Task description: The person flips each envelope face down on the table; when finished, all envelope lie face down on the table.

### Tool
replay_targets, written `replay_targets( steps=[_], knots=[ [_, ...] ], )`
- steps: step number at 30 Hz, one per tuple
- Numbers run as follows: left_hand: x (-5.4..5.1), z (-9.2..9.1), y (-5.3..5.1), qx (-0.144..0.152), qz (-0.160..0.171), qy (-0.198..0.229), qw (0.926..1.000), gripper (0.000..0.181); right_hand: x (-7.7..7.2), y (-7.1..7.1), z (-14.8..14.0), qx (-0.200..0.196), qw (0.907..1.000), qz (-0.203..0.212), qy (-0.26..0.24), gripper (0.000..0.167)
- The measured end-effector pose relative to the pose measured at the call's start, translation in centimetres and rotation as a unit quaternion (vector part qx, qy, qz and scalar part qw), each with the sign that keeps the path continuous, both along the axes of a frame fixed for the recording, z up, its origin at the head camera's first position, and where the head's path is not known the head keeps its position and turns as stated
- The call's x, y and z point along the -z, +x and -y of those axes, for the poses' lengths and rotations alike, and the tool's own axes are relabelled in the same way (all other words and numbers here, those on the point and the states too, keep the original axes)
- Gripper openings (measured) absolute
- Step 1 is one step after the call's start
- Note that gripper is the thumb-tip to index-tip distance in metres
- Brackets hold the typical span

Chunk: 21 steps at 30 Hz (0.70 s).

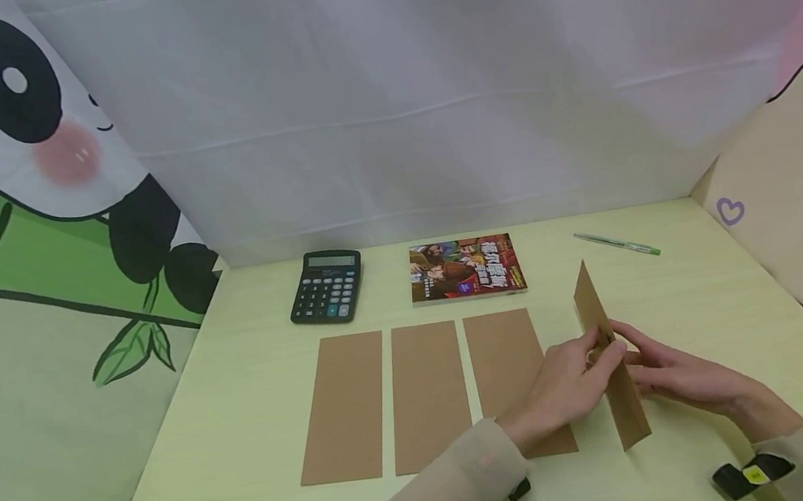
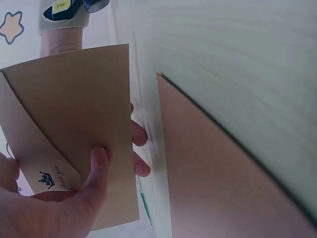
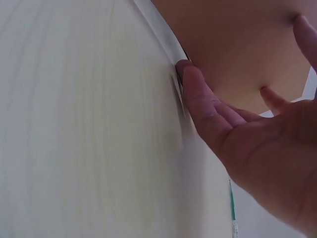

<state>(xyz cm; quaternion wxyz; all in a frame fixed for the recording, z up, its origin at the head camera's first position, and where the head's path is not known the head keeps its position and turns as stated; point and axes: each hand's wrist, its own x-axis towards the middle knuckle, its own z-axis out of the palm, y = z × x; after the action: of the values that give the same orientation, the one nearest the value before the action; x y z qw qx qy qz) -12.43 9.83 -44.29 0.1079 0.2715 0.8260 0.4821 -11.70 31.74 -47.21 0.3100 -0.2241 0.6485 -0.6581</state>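
In the head view my left hand point(image 1: 565, 380) pinches a brown paper envelope point(image 1: 627, 406) held on edge above the table. The left wrist view shows the thumb against its front face, near a slanted flap point(image 2: 44, 163) printed with "Thank you" and a small dark emblem. Whether the flap is fastened I cannot tell. Behind the envelope, my right hand point(image 1: 694, 379) touches the back face with extended fingertips, seen in the right wrist view. Left of the hands, three flat brown paper rectangles point(image 1: 344, 407) lie side by side; the left forearm partly covers the rightmost point(image 1: 503, 346).
A black calculator point(image 1: 327, 287) and a colourful book point(image 1: 465, 268) lie toward the back of the table. A green pen point(image 1: 617, 243) is at the back right. White cloth point(image 1: 431, 117) hangs behind, and a printed panel point(image 1: 797, 241) borders the right side.
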Motion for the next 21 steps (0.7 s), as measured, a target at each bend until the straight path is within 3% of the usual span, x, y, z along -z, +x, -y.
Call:
replay_targets(
  steps=[6,12,17,21],
  knots=[
    [0.0,0.1,0.2,-0.002,0.024,0.046,0.9986,0.054,-0.4,0.0,0.3,0.037,0.9974,-0.024,0.058,0.065],
    [-0.3,0.2,0.3,-0.007,0.028,0.088,0.9957,0.052,-0.9,0.0,0.4,0.057,0.9941,-0.031,0.086,0.064],
    [-0.5,0.5,0.5,-0.023,0.031,0.104,0.9938,0.05,-1.3,0.2,0.5,0.086,0.9855,-0.029,0.144,0.065],
    [-0.4,0.8,0.3,-0.034,0.012,0.119,0.9923,0.045,-1.8,0.5,0.5,0.097,0.9784,-0.045,0.177,0.064]
  ],
)
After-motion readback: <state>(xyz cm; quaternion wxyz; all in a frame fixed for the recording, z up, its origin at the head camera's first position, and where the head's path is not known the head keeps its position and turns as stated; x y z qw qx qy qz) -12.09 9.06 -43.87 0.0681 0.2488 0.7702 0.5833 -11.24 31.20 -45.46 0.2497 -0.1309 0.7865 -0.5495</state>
